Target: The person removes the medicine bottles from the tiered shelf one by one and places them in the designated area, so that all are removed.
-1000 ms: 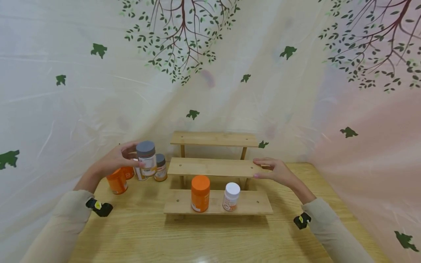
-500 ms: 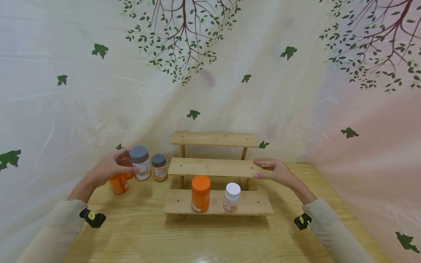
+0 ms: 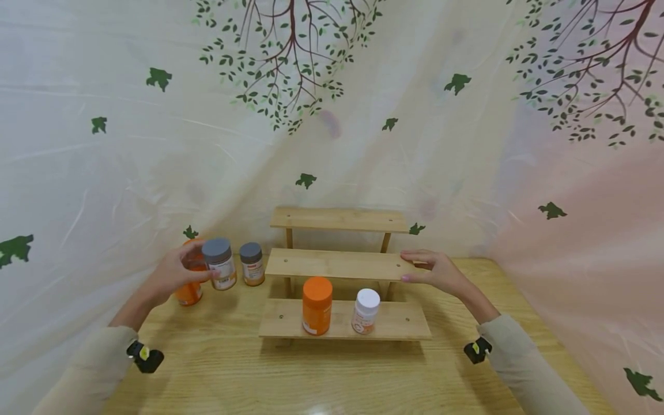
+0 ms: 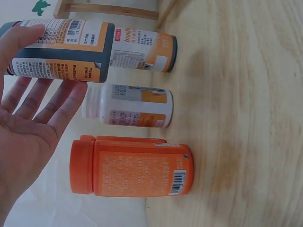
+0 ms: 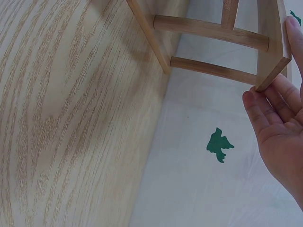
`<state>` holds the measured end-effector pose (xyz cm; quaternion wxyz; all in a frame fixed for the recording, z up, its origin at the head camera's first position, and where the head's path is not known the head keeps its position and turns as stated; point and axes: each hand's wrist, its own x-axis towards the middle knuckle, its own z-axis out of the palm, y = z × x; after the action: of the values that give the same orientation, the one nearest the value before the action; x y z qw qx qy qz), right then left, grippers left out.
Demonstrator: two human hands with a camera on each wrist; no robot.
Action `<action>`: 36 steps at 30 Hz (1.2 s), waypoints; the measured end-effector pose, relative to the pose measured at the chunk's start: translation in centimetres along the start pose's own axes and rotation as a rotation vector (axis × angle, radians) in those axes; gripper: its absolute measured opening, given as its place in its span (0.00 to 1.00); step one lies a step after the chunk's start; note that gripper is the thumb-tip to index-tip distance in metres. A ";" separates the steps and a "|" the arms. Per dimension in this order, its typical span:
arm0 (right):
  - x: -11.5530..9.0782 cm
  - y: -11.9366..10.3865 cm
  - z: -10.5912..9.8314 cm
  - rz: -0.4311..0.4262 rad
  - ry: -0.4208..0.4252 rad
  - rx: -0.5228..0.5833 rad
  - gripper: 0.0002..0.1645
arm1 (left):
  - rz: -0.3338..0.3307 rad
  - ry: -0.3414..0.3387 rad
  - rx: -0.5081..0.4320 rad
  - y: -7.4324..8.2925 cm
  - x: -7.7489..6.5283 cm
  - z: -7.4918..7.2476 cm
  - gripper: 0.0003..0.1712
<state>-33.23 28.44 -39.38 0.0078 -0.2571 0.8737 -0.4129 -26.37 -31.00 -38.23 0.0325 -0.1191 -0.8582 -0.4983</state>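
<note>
My left hand [image 3: 176, 271] pinches a pill bottle with a grey lid [image 3: 220, 264] between thumb and fingers, over the left side of the table. In the left wrist view the printed label of this pill bottle [image 4: 61, 49] faces the camera, its base raised off the wood. My right hand [image 3: 438, 270] grips the right end of the middle shelf on a three-tier wooden display stand [image 3: 337, 264]. Seen from the right wrist, the thumb lies on one face of the shelf [image 5: 274, 47] and the fingers on the other. An orange bottle [image 3: 317, 305] and a small white bottle [image 3: 365, 311] stand on the lowest tier.
A second grey-lidded bottle [image 3: 252, 265] stands just left of the stand. Behind my left hand are orange bottles [image 3: 189, 293], partly covered, and a white bottle [image 4: 137, 106] visible from the left wrist. A printed curtain [image 3: 342, 161] hangs behind the wooden table [image 3: 332, 380].
My left hand has carried the grey-lidded pill bottle left and lower, away from the second grey-lidded bottle. My right hand keeps its hold on the middle shelf.
</note>
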 end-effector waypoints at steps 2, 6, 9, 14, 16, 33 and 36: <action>0.0 0.0 0.0 0.000 0.002 0.000 0.36 | 0.007 0.015 0.006 -0.2 -0.1 0.2 0.39; -0.1 0.0 0.0 -0.005 0.005 0.002 0.36 | 0.026 0.043 0.012 -0.8 -0.3 0.6 0.39; -0.2 0.0 0.0 -0.012 0.006 0.000 0.36 | 0.045 0.059 0.016 -1.2 -0.5 1.0 0.38; -0.3 0.0 0.0 -0.013 0.009 -0.001 0.36 | 0.072 0.071 0.019 -1.8 -0.6 1.7 0.37; -0.3 0.0 0.0 -0.013 0.009 0.000 0.36 | 0.075 0.075 0.027 -1.9 -0.7 1.9 0.38; -0.1 -0.3 0.0 -0.006 0.009 -0.013 0.36 | 0.054 0.146 0.066 -3.5 -1.3 2.9 0.39; -0.2 -0.4 0.0 -0.007 0.009 -0.014 0.36 | 0.061 0.169 0.074 -3.5 -1.4 3.0 0.39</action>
<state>-32.85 28.33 -39.10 0.0003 -0.2584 0.8756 -0.4081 -25.64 -30.29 -42.99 0.1244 -0.1012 -0.8662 -0.4733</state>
